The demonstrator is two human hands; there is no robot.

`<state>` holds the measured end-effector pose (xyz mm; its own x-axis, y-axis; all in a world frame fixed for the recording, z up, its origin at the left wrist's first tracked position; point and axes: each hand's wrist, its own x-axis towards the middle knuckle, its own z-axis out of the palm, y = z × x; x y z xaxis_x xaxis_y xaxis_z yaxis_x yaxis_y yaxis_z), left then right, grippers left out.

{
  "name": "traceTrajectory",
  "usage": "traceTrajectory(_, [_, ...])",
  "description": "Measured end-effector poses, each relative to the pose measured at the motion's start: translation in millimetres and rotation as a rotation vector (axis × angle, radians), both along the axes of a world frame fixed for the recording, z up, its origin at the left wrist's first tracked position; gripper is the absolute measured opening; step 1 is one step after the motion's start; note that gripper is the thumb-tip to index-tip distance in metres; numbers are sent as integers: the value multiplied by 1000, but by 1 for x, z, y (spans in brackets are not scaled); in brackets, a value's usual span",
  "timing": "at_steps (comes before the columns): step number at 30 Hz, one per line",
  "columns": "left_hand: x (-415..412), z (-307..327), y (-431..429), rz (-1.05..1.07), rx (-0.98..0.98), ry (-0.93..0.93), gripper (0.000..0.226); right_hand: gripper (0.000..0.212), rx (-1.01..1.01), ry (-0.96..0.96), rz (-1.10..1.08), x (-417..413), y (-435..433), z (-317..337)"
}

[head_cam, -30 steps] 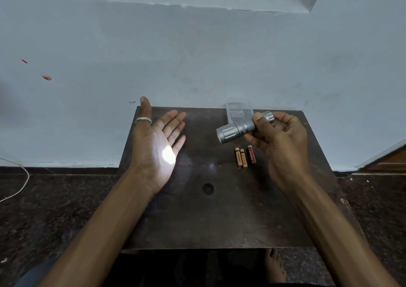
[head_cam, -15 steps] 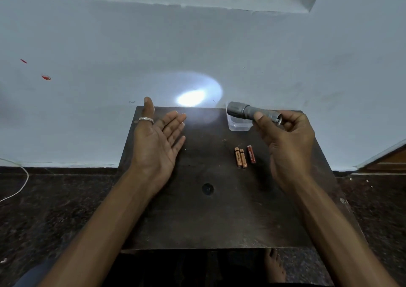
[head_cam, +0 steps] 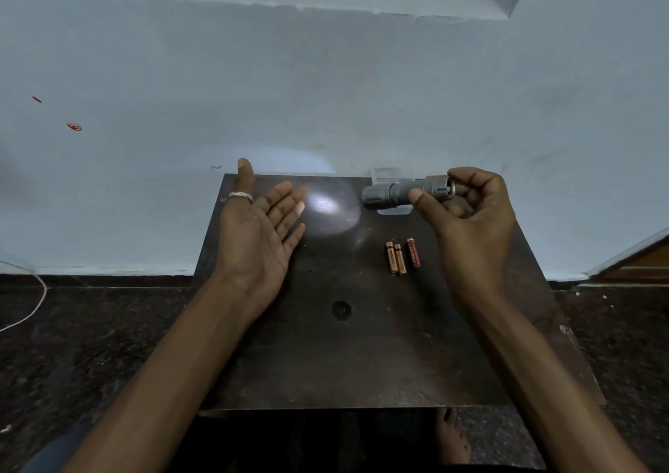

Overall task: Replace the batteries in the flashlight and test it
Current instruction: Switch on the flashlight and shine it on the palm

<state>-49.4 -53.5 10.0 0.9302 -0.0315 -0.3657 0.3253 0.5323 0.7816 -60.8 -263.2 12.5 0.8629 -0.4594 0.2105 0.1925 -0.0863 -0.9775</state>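
Observation:
My right hand [head_cam: 467, 226] grips a grey metal flashlight [head_cam: 394, 192] by its tail, with the lens pointing left. It is lit: a bright spot falls on the dark table [head_cam: 344, 356] just right of my left fingertips. My left hand [head_cam: 259, 233] is held open, palm up, over the table's left part, a silver ring on its thumb. Three loose batteries lie on the table below the flashlight: two copper-coloured ones [head_cam: 395, 257] side by side and a red one [head_cam: 413, 253] to their right.
A small clear plastic container [head_cam: 392, 211] stands at the table's far edge, mostly hidden behind the flashlight. A pale wall rises right behind the table. Dark speckled floor lies all around, with a white cable [head_cam: 34, 306] at the left and my bare foot [head_cam: 450, 436] under the near edge.
The flashlight tilted from aiming at my left palm, up to the wall, then down again; the light spot moved from palm to wall to the table beside my fingers.

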Motion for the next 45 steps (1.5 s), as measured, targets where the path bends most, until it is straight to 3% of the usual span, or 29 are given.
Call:
traceTrajectory(11, [1, 1, 0, 5, -16, 16, 72, 43, 42, 29, 30, 1, 1, -1])
traceTrajectory(24, [1, 2, -1, -6, -60, 12, 73, 45, 412, 55, 51, 6, -2, -4])
traceTrajectory(33, [0, 1, -2, -9, -58, 0, 76, 36, 401, 44, 71, 6, -2, -6])
traceTrajectory(38, [1, 2, -1, -10, -63, -2, 76, 46, 402, 38, 61, 6, -2, -7])
traceTrajectory(45, [0, 0, 0, -10, -24, 3, 73, 43, 354, 68, 69, 7, -4, -11])
